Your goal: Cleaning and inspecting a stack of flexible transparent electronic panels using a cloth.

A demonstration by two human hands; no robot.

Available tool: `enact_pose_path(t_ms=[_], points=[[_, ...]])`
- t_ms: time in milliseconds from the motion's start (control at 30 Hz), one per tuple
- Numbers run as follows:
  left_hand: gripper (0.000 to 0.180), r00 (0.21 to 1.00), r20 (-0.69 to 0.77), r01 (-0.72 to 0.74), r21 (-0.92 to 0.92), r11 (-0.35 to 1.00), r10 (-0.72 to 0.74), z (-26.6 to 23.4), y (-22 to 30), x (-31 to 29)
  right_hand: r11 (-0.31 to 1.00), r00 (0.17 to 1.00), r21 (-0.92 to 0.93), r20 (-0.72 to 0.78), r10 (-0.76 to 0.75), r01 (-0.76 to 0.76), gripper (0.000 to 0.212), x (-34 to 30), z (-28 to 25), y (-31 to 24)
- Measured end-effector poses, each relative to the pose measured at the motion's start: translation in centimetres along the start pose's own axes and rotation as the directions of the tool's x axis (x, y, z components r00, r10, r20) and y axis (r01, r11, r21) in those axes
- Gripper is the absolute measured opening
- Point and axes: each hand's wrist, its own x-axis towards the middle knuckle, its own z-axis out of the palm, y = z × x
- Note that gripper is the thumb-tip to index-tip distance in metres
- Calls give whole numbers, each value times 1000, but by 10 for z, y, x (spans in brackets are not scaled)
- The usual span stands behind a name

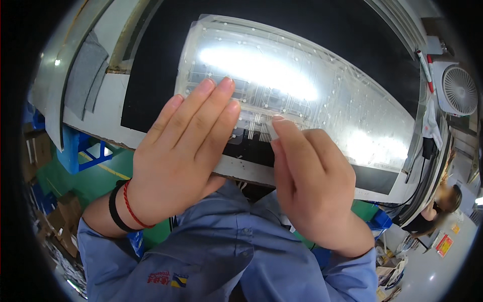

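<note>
A large clear plastic sheet (pixel 347 108) with rows of cut outlines and small dots lies on a black mat (pixel 156 60), bright reflections across it. My left hand (pixel 181 146) rests flat over its near left part, fingers stretched out and close together. Over the sheet's near edge, right of the left hand, my right hand (pixel 314 176) is closed, thumb and index finger pinching a small whitish, translucent piece (pixel 272 132). What kind of piece it is cannot be made out. Slotted cut lines (pixel 257 126) show beside it.
Grey cloths (pixel 86 75) hang at the table's left side. At the right stand a small white fan (pixel 458 88), red and white marker pens (pixel 426 70) and a cable. A blue stool (pixel 83 151) stands below left. Another person (pixel 435 209) is far right.
</note>
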Motion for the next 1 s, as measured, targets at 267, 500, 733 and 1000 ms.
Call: enact_pose_path(t_ms=[267, 500, 733, 1000], points=[[91, 1000, -16, -6, -7, 1000, 5, 2, 2, -3, 998, 991, 64, 133, -7, -2, 32, -5, -22, 2], [90, 999, -30, -23, 0, 1000, 23, 3, 1, -2, 997, 997, -77, 79, 13, -7, 32, -17, -18, 14], [89, 1000, -5, -10, 2, 1000, 10, 1, -1, -1, 996, 996, -25, 52, -78, 80, 44, 5, -8, 11], [90, 1000, -30, -6, -13, 1000, 6, 1, 1, -1, 999, 995, 38, 100, -15, 11, 40, 3, -20, 8]])
